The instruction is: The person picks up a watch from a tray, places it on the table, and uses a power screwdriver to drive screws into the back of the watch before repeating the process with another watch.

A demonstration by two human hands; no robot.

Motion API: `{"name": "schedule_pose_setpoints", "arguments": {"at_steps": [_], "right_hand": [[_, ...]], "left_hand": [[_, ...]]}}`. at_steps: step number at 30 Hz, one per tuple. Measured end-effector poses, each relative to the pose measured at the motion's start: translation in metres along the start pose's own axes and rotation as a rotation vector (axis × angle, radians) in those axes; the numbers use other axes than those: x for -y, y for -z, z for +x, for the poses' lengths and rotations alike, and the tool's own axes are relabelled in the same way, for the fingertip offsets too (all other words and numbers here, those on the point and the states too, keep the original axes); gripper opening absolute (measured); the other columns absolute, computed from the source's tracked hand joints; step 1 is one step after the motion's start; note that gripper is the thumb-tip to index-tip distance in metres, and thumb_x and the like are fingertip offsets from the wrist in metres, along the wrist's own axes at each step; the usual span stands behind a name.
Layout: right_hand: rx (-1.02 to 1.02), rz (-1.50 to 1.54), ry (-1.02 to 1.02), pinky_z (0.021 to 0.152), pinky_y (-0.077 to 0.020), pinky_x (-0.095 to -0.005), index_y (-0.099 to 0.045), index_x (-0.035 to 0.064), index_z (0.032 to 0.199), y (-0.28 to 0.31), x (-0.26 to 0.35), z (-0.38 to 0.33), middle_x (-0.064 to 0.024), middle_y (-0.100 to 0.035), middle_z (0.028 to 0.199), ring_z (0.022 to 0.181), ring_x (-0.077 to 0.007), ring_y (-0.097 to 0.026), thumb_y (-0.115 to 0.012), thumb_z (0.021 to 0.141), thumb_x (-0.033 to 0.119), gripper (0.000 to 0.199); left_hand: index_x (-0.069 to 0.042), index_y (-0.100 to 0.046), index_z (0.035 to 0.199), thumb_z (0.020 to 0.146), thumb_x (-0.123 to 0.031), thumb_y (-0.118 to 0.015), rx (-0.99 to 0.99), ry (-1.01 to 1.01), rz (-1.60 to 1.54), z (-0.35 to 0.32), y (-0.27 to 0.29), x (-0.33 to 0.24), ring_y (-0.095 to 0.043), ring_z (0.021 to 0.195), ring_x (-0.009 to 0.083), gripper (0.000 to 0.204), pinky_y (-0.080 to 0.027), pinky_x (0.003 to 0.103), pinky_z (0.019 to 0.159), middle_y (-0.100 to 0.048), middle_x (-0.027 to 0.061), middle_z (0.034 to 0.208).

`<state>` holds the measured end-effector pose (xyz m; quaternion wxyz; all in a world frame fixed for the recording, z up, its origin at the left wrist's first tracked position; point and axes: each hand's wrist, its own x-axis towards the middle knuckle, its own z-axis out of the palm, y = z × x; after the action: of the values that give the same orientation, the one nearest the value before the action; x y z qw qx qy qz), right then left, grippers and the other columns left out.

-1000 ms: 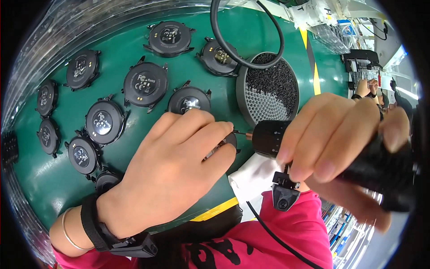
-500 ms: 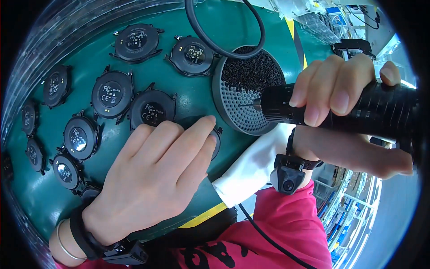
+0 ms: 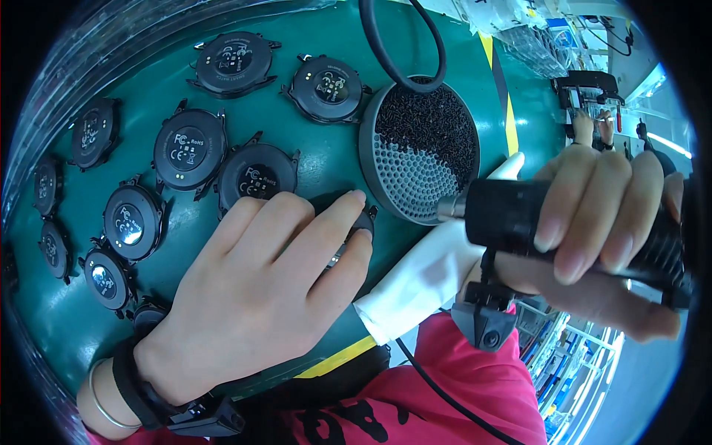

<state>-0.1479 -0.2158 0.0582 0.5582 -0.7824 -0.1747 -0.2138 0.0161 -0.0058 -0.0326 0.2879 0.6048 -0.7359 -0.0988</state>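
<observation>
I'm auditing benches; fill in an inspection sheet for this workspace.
Surface: green worktop, yellow-and-black tape.
Job's things: watch bodies, backs showing; black electric screwdriver; round grey tray partly covered with black screws.
Clutter: white cloth or paper near tray; clear plastic packaging.
Hands: left hand over a watch body; right hand grips screwdriver.
Cables: black loop above tray; black cord across pink top.
Surroundings: co-worker's hands; shelving.

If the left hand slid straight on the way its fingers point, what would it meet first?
Most likely the wall of the grey round dish, which lies just up and right of the left hand, though differing heights could be hidden in this view.
</observation>
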Motion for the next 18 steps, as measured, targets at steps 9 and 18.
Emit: {"name": "schedule_pose_setpoints", "arguments": {"at_steps": [9,18], "right_hand": [[-0.063,0.032,0.022,0.051,-0.0559,-0.0294,-0.045,0.0019,0.123,-0.014,-0.017,0.006,-0.0088,-0.062,0.089,0.061,-0.0167,-0.065,-0.070,0.083,0.065,0.079],[-0.124,0.057,0.037,0.050,-0.0573,-0.0265,-0.043,0.0023,0.120,-0.024,-0.004,-0.003,-0.0085,-0.063,0.088,0.059,-0.0164,-0.066,-0.074,0.085,0.056,0.071]], "left_hand": [[-0.008,-0.068,0.111,0.063,-0.014,-0.079,-0.037,-0.003,-0.015,0.002,-0.002,0.000,-0.057,0.093,0.0252,0.050,-0.045,0.038,0.076,-0.060,0.0085,0.134],[-0.007,-0.068,0.111,0.062,-0.014,-0.079,-0.041,-0.007,-0.021,0.002,-0.001,0.000,-0.058,0.092,0.0252,0.050,-0.045,0.038,0.076,-0.060,0.0091,0.134]]}}
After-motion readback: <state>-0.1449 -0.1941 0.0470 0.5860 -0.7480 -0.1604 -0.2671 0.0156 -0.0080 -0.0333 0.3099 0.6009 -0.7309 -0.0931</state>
